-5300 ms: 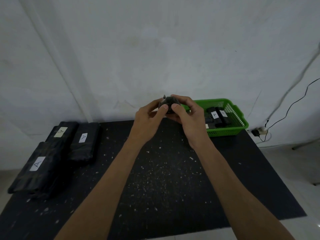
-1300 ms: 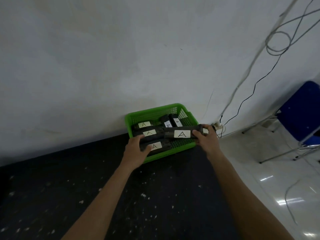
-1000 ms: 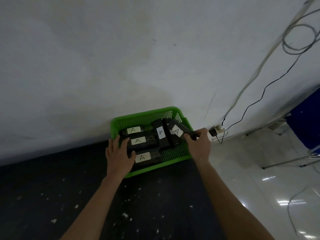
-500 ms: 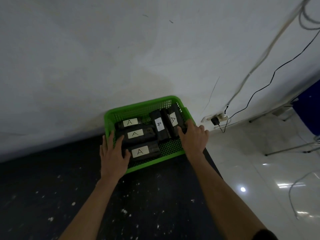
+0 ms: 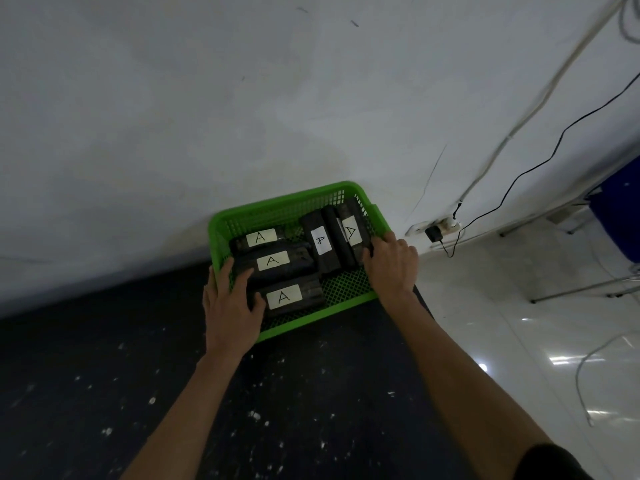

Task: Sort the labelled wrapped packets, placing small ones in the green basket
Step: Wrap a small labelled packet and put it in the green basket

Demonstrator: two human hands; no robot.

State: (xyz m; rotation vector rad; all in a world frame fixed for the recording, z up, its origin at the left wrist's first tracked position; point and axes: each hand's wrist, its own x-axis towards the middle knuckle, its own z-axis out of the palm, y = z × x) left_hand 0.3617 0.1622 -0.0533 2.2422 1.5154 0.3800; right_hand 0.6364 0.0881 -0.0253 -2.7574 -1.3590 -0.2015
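Green basket (image 5: 349,305) sits at the far right corner of the dark table (image 5: 104,393), against the wall. It holds five black wrapped packets, each with a white label marked A. Three lie with long axes left to right, one behind another: front packet (image 5: 289,296), middle packet (image 5: 273,261), rear packet (image 5: 259,238). Two lie front to back on the right side: packet (image 5: 320,241) and packet (image 5: 351,230). Left hand (image 5: 230,306) rests at the basket's left rim, fingers spread flat on packet ends, gripping nothing. Right hand (image 5: 393,263) lies on the right side, fingers loosely curled against the rightmost packet's near end.
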